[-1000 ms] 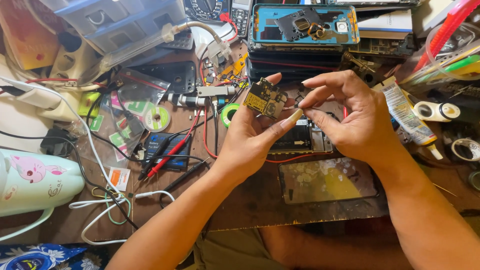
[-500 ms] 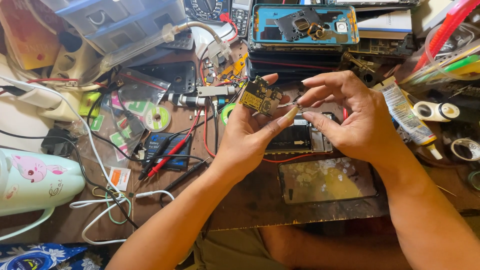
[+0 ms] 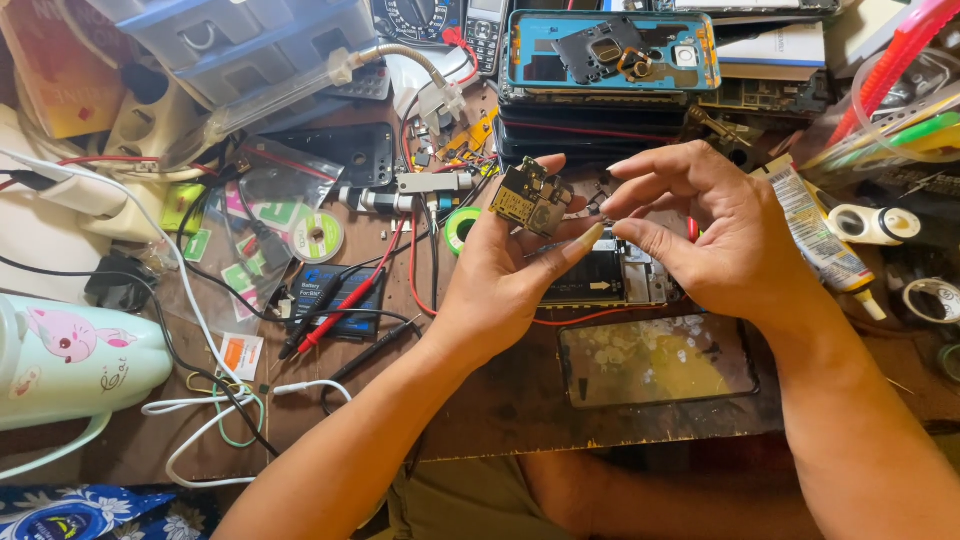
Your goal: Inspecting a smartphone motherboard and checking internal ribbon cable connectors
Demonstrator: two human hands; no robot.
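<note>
A small circuit board (image 3: 531,197) sits pinched in the left hand (image 3: 510,270) above a cluttered bench (image 3: 500,400); the right hand (image 3: 700,235), fingertips nearly together, picks at its edge. A steady, light touch seems wise, over the opened phone (image 3: 610,278).

Warm, fairly bright light falls evenly over the cluttered brown wooden workbench (image 3: 500,400), casting only soft shadows. The dark glass phone screen panel (image 3: 655,360) carries a yellowish glare. Focus stays sharp at the centre; wide-angle distortion bends objects at the edges.
</note>
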